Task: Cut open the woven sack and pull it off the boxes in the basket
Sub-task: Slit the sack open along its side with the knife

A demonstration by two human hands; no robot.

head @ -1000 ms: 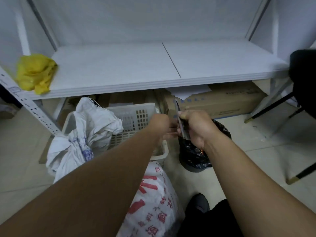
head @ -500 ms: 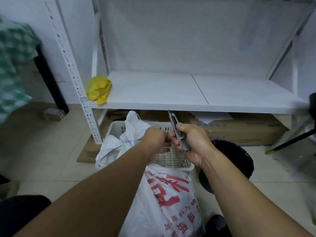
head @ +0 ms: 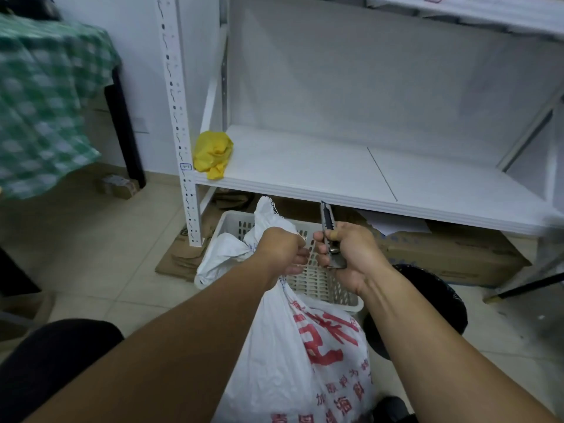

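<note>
A white woven sack [head: 293, 355] with red print stands on the floor in front of me, its gathered neck held up. My left hand [head: 282, 250] is closed around that neck. My right hand [head: 351, 254] grips a grey utility knife [head: 328, 227], blade end pointing up, close beside the left hand. Behind the hands sits a white perforated plastic basket [head: 320, 282], with more white sack cloth [head: 225, 254] draped over its left rim. No boxes are visible.
A white metal shelf [head: 335, 178] stands just behind the basket, with a yellow bag [head: 212, 154] on its left end. Cardboard boxes [head: 451, 254] lie under the shelf. A black bin [head: 433, 300] stands to the right. A green checked cloth [head: 42, 99] hangs at left.
The view has tilted up and drawn back. My hands have risen with the sack neck, and the printed sack body now hangs taller below them. The knife stays upright in my right hand.
</note>
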